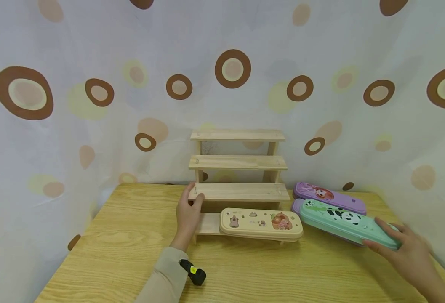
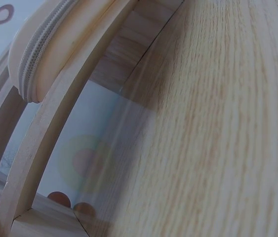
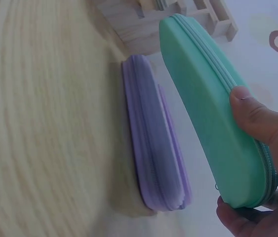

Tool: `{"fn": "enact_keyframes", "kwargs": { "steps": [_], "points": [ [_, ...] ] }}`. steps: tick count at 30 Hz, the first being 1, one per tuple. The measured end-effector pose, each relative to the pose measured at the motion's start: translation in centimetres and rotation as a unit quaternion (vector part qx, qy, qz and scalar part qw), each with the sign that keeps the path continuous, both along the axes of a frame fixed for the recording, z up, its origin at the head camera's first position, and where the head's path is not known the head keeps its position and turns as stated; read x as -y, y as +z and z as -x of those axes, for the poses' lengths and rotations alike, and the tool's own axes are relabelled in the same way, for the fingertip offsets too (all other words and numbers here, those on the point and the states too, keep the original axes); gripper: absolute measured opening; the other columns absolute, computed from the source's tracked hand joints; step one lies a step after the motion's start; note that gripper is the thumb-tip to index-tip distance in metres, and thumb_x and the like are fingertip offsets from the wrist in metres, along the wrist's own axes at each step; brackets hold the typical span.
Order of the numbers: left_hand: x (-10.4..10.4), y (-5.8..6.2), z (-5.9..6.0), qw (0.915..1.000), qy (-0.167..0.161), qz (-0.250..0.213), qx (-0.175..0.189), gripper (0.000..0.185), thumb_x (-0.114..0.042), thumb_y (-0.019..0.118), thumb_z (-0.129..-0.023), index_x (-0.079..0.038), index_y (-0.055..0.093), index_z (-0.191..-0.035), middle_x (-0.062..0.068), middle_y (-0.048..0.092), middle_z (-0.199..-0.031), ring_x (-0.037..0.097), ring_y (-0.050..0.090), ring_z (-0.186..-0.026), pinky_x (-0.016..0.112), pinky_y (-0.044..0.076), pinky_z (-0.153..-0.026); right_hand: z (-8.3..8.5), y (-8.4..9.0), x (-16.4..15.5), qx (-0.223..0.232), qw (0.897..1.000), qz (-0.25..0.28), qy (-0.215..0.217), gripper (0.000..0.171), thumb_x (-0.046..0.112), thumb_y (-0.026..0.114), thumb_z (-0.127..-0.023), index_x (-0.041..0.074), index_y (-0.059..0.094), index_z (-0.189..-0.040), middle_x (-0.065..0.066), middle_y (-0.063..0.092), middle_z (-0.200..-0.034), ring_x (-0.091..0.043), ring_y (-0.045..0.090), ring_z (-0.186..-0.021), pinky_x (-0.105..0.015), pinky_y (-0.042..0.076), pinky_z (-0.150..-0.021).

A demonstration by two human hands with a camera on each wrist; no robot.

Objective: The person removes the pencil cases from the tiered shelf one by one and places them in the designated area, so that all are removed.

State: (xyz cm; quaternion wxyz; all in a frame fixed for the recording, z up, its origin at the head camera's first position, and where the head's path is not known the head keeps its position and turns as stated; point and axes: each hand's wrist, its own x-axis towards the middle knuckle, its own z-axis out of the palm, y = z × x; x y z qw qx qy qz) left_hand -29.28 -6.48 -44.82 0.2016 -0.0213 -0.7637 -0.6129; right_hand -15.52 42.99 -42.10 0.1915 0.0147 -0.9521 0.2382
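Note:
My left hand (image 1: 189,214) grips the left end of a stepped wooden display stand (image 1: 241,191), at its second step from the bottom. On the lowest step lies a cream pencil case (image 1: 260,224) with cartoon pictures, covering most of that step; its zipper edge (image 2: 42,44) shows in the left wrist view. My right hand (image 1: 408,250) holds a mint green panda pencil case (image 1: 349,223) by its right end, thumb along the zipper side. In the right wrist view, this green case (image 3: 210,113) is raised over a purple pencil case (image 3: 151,138) lying on the table.
Another purple pencil case (image 1: 330,198) with a cartoon figure lies behind the green one on the wooden table (image 1: 131,252). The stand's upper steps (image 1: 237,161) hold nothing. A patterned curtain (image 1: 267,42) hangs close behind the table and at both sides.

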Motion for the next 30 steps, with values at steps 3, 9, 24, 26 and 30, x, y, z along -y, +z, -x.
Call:
{"fn": "enact_keyframes", "kwargs": {
  "steps": [3,9,24,26,30],
  "points": [
    [0.0,0.0,-0.1,1.0000,0.002,0.000,0.000,0.049,-0.033,0.054,-0.089,-0.020,0.044,-0.135,-0.005,0.039,-0.138,0.018,0.030,-0.128,0.043,0.027,-0.102,-0.1,-0.5,0.1,0.018,1.000,0.001,0.010,0.078,0.039,0.068,-0.079,0.008,0.031,-0.141,-0.033,0.039,-0.122,-0.050,0.035,-0.105,-0.062,0.028,-0.078],
    [0.0,0.0,-0.2,1.0000,0.002,0.001,0.010,0.048,-0.034,0.053,-0.089,-0.024,0.043,-0.135,-0.010,0.038,-0.137,0.013,0.029,-0.128,0.039,0.027,-0.103,-0.5,-0.8,0.2,0.053,0.998,-0.018,0.014,0.078,0.043,0.066,-0.080,0.002,0.036,-0.138,-0.030,0.045,-0.119,-0.040,0.042,-0.095,-0.044,0.041,-0.065],
    [0.1,-0.1,-0.3,0.9997,-0.010,-0.001,0.024,0.047,-0.039,0.052,-0.089,-0.031,0.041,-0.135,-0.013,0.035,-0.138,0.015,0.028,-0.129,0.043,0.028,-0.101,-0.7,-2.6,-0.1,0.115,0.993,-0.026,0.002,0.080,0.053,0.061,-0.079,0.000,0.039,-0.135,-0.038,0.041,-0.120,-0.052,0.040,-0.103,-0.060,0.037,-0.074],
    [0.1,-0.1,-0.2,0.9997,-0.007,-0.002,0.025,0.047,-0.039,0.052,-0.089,-0.033,0.041,-0.134,-0.013,0.035,-0.138,0.014,0.028,-0.129,0.042,0.028,-0.101,-0.7,-2.6,0.0,0.117,0.993,-0.019,0.003,0.080,0.053,0.062,-0.077,0.000,0.042,-0.133,-0.037,0.043,-0.120,-0.050,0.041,-0.104,-0.058,0.038,-0.074],
    [0.0,0.1,-0.3,0.9998,-0.005,-0.003,0.020,0.047,-0.038,0.053,-0.090,-0.031,0.041,-0.135,-0.013,0.035,-0.138,0.015,0.028,-0.129,0.042,0.028,-0.101,-0.7,-2.5,-0.1,0.150,0.989,-0.011,0.004,0.084,0.058,0.062,-0.074,0.003,0.042,-0.135,-0.038,0.038,-0.124,-0.048,0.039,-0.108,-0.059,0.039,-0.076]
  ]
}}
